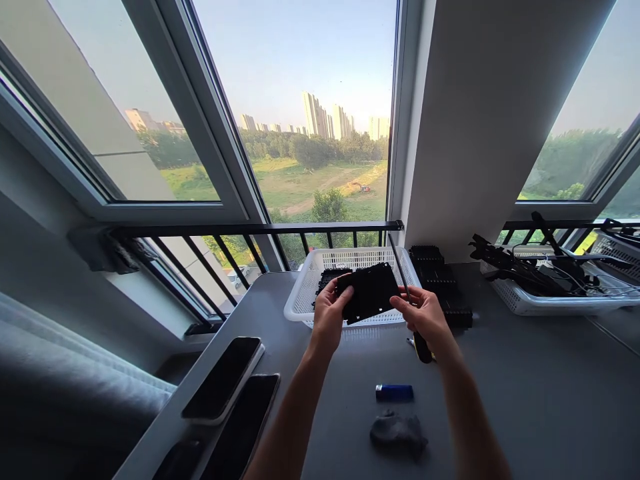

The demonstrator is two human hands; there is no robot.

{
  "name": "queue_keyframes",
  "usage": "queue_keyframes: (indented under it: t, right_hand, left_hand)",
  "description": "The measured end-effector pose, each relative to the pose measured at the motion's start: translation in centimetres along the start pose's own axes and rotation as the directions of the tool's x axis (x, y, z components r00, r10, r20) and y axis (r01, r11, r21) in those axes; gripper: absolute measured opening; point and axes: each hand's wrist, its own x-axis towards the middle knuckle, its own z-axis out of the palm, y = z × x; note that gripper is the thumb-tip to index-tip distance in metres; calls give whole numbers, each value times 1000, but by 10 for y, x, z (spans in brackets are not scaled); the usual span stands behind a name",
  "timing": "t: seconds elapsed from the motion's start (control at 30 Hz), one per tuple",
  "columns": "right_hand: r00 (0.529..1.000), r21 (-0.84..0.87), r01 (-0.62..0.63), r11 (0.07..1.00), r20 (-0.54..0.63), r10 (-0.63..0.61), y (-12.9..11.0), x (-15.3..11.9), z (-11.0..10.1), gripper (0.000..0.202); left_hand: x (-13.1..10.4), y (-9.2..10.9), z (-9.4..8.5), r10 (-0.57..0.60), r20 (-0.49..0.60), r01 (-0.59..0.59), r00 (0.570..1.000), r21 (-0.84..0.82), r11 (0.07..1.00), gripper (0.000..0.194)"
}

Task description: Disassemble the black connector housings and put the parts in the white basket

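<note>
A flat black rectangular panel (pixel 371 292) with small notches along its edges is held up in front of me, over the near side of a white plastic basket (pixel 295 308). My left hand (pixel 330 310) pinches its left end, thumb on top. My right hand (pixel 423 312) is closed around a long-shafted screwdriver (pixel 423 349), whose shaft points up and away and whose dark handle hangs below the palm. The right thumb and fingertips also meet the panel's right edge. More black parts (pixel 327 277) lie in the basket, partly hidden by the panel and left hand.
Stacked black parts (pixel 435 273) stand right of the basket. Another white basket (pixel 540 305) holds dark pieces and cables. A blue lighter (pixel 395 393) and a dark grey lump (pixel 397 432) lie nearer me. Two phone-like devices (pixel 225 377) (pixel 245 427) sit left, by the table edge. Black railing (pixel 250 229) and windows rise behind.
</note>
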Motion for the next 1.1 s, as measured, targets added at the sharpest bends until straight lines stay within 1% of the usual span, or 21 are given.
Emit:
queue_keyframes:
  t: [0.1, 0.2, 0.3, 0.37, 0.43, 0.5, 0.6, 0.63, 0.7, 0.77, 0.83, 0.97, 1.1]
  right_hand:
    - [994, -35, 61, 998, -93, -64, 0, 1, -2, 56]
    - [980, -98, 132, 986, -139, -145, 0, 3, -4, 51]
    - [968, -174, 182, 968, -143, -207, 1, 3, -2, 49]
    - [963, -208, 200, 958, -140, -231, 1, 2, 1, 49]
    - [959, -245, 190, 951, -160, -233, 2, 1, 4, 50]
    - [955, -299, 158, 941, -196, -223, 2, 0, 6, 52]
    - [944, -362, 149, 920, -225, -241, 0, -4, 8, 51]
    - [945, -369, 158, 916, -212, -248, -1, -5, 9, 50]
    - [962, -353, 171, 920, -143, -234, -3, -9, 13, 50]
    - [983, -317, 161, 935, -33, -181, -3, -12, 20, 49]
    - [990, -304, 144, 942, 48, -136, -1, -15, 29, 48]
    - [989, -333, 135, 933, 95, -109, 3, -18, 43, 46]
    - [987, -337, 139, 931, 121, -103, 1, -20, 44, 44]
  left_hand:
    - [-2, 5, -2, 13, 54, -22, 998, 160, 987, 47]
    - [-5, 7, -3, -31, 150, -16, 988, 304, 953, 50]
    - [-7, 4, 0, -112, 253, 10, 961, 374, 927, 52]
    - [-8, 0, 2, -135, 301, 14, 944, 373, 928, 47]
    - [-8, -2, 4, -127, 312, 5, 942, 364, 932, 40]
    - [-7, -3, 4, -96, 290, -18, 952, 367, 930, 35]
    - [-5, -3, 4, 12, 221, -100, 975, 393, 914, 31]
    - [-4, -3, 4, 58, 194, -133, 979, 403, 906, 31]
    - [-4, -4, 4, 127, 156, -182, 980, 416, 891, 30]
    - [-5, -3, 6, 154, 139, -199, 978, 418, 887, 30]
    - [-7, -3, 8, 157, 139, -202, 978, 413, 888, 29]
    - [-11, 1, 12, 175, 134, -215, 975, 415, 884, 30]
    - [-13, 5, 12, 203, 141, -245, 969, 434, 867, 30]
